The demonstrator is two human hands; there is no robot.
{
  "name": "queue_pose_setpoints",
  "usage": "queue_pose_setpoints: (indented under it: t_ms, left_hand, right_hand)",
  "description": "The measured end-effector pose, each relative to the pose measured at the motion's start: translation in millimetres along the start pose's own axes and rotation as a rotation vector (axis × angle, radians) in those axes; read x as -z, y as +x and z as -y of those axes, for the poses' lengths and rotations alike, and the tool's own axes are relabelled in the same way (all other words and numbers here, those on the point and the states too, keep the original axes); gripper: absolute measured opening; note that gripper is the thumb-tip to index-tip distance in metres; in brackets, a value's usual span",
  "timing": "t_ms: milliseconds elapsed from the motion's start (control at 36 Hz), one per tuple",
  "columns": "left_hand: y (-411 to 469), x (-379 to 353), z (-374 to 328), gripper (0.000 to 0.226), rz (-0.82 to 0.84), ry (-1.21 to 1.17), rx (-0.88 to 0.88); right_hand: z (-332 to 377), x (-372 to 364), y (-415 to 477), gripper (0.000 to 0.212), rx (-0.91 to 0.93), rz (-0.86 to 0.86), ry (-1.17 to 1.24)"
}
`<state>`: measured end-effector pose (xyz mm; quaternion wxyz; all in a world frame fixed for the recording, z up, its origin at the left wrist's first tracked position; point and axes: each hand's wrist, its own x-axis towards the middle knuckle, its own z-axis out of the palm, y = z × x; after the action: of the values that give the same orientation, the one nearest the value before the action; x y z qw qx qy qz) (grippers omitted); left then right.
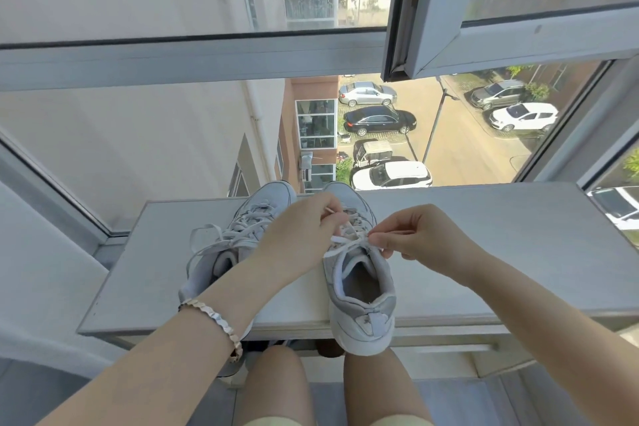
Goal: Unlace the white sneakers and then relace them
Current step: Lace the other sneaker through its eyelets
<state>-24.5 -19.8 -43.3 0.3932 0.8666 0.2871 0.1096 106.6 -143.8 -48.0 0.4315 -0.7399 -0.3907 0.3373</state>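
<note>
Two white sneakers stand side by side on a pale window ledge (484, 252), toes toward the glass. The right sneaker (363, 301) has its heel hanging over the ledge's near edge. My left hand (304, 235) pinches one end of its white lace (349, 230) above the tongue. My right hand (415, 235) pinches the other lace end at the top right eyelets. The left sneaker (242, 218) is partly hidden behind my left forearm; its laces lie loose, one loop trailing left.
An open window sash (518, 38) hangs above the ledge at upper right. Window frames (173, 62) enclose the ledge on the far side and left. My bare knees (276, 387) sit below the ledge's front edge. Parked cars lie far below outside.
</note>
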Motion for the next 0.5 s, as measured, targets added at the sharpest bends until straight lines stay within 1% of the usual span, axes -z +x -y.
queue_pose_setpoints:
  t_ms: [139, 194, 250, 333, 389, 444, 500]
  left_hand:
    - [-5, 0, 7, 0.021, -0.118, -0.251, 0.173]
    - [-6, -2, 11, 0.021, -0.163, -0.325, 0.293]
    - [-8, -4, 15, 0.021, -0.169, -0.352, 0.366]
    - [-11, -7, 20, 0.017, -0.1, -0.293, 0.363]
    - [-13, -4, 21, 0.011, -0.076, -0.337, 0.345]
    - [-16, 3, 22, 0.027, -0.054, -0.375, 0.306]
    - [-18, 10, 24, 0.039, -0.045, -0.287, 0.241]
  right_hand:
    - [0, -1, -3, 0.007, -0.09, -0.002, 0.074]
    - [0, -1, -4, 0.008, -0.109, 0.005, 0.097]
    - [-2, -3, -4, 0.009, -0.116, 0.01, 0.1]
    - [-4, -2, -3, 0.008, -0.128, 0.004, 0.096]
    - [-7, 1, -3, 0.011, -0.146, 0.009, 0.111]
    - [-10, 5, -2, 0.01, -0.168, 0.018, 0.113]
    - [-12, 9, -1, 0.01, -0.175, 0.011, 0.071]
